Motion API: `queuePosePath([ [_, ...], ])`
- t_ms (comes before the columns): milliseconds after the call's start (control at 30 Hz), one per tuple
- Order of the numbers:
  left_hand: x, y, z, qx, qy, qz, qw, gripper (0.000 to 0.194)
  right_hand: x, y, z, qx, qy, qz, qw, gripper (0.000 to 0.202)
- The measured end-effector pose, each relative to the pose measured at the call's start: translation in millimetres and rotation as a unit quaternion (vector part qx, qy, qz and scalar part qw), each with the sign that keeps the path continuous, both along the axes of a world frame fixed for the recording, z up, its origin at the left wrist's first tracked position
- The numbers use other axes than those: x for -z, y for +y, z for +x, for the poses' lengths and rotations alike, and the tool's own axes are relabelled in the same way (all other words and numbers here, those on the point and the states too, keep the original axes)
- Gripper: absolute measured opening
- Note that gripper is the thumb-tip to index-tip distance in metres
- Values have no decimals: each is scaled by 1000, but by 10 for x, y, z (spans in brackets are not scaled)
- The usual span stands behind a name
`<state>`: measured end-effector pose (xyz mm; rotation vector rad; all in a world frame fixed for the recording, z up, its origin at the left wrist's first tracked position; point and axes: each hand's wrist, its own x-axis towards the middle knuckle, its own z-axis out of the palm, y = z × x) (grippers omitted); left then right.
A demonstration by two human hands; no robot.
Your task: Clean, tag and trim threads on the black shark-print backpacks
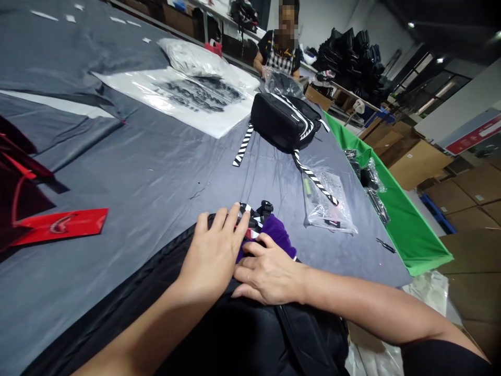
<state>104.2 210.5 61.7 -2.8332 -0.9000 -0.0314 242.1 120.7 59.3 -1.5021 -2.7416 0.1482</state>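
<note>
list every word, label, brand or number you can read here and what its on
No text reads clearly.
White bag: large black print, too blurred.
Striped-strap bag: small white mark, too small.
Clear packet: dark label, too small.
Wall sign: pale marks on red, too blurred.

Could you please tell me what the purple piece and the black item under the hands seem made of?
The purple piece: probably plush fabric, matte and softly rumpled. The black item: likely synthetic fabric, smooth with a faint sheen along its folds; exact fibre unclear.
</note>
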Motion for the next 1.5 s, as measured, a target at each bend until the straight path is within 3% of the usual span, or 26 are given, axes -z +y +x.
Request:
queuePosePath([
  [200,25,17,8,2,-1,-3,1000,64,-27,-5,3,23,-20,-17,999,48],
  [633,-8,18,32,-12,4,-15,1000,59,9,-6,48,-12,2,20,1000,40],
  [1033,-34,36,66,-24,22,-34,999,57,57,7,78,-12,30,26,999,44],
  [1167,-38,33,68,-24,21,-49,998,67,70,-6,73,-3,12,16,1000,43],
  [1333,-1,47,92,-31,22,-42,998,56,133,12,-3,23,48,-3,999,41],
  [1500,-11,45,80,-30,27,-44,998,58,173,17,-12,35,28,-5,999,42],
])
